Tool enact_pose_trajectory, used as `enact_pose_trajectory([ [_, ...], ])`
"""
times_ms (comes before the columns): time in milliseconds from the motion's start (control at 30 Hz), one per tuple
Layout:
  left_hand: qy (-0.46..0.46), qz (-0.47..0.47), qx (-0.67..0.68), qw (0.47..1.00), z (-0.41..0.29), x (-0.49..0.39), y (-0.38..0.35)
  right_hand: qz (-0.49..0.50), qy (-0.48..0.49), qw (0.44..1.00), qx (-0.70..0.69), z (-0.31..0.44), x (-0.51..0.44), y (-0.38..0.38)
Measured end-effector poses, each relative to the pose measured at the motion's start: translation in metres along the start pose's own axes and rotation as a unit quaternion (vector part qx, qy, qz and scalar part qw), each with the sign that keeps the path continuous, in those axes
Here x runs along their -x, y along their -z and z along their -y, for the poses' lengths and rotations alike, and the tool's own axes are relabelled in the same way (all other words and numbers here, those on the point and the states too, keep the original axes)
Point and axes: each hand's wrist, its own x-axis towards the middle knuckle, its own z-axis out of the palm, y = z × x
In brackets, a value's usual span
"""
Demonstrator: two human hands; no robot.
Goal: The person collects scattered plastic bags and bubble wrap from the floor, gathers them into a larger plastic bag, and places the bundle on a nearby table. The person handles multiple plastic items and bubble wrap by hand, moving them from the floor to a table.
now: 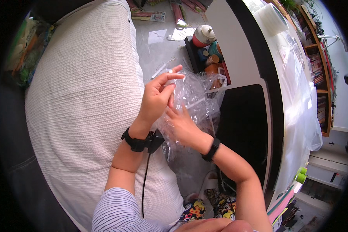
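Observation:
My left hand [159, 94] is raised at the middle of the view, its fingers bent over the edge of a crumpled clear plastic bag [200, 95]. Just below and to the right, my right hand [181, 124] reaches into or behind the same bag, and thin film covers part of its fingers. Whether either hand grips the film cannot be told. The bag hangs above the grey floor, between the sofa and the table. Black bands circle both wrists, the left one bearing a black device with a cable.
A sofa with a cream ribbed cover [90, 87] lies left. To the right stands a black-edged white table [301, 116] with plastic sheets and a film roll [271, 18]. A dark tray [192, 55] holds a lidded jar [203, 36] and spools. Pink-and-green packets [178, 13] lie on the floor.

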Motion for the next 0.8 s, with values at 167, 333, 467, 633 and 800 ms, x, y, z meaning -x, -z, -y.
enact_pose_trajectory([
  [167, -0.016, 0.019, -0.098, 0.995, -0.004, 0.002, -0.002, 0.275, -0.161, 0.823, -0.471, -0.068, -0.026, -0.072],
  [333, 0.058, 0.046, -0.099, 0.992, -0.023, 0.009, 0.007, 0.316, -0.373, 0.641, -0.592, -0.118, 0.000, -0.094],
  [467, 0.057, 0.084, -0.102, 0.990, -0.029, 0.022, -0.005, 0.354, -0.273, 0.865, -0.229, -0.111, -0.005, -0.165],
  [633, 0.048, 0.139, -0.062, 0.987, -0.027, 0.030, -0.017, 0.226, -0.275, 0.921, -0.160, -0.087, -0.016, -0.213],
  [800, 0.011, 0.189, -0.066, 0.980, -0.020, 0.022, -0.015, 0.118, -0.239, 0.889, -0.371, -0.072, -0.018, -0.180],
])
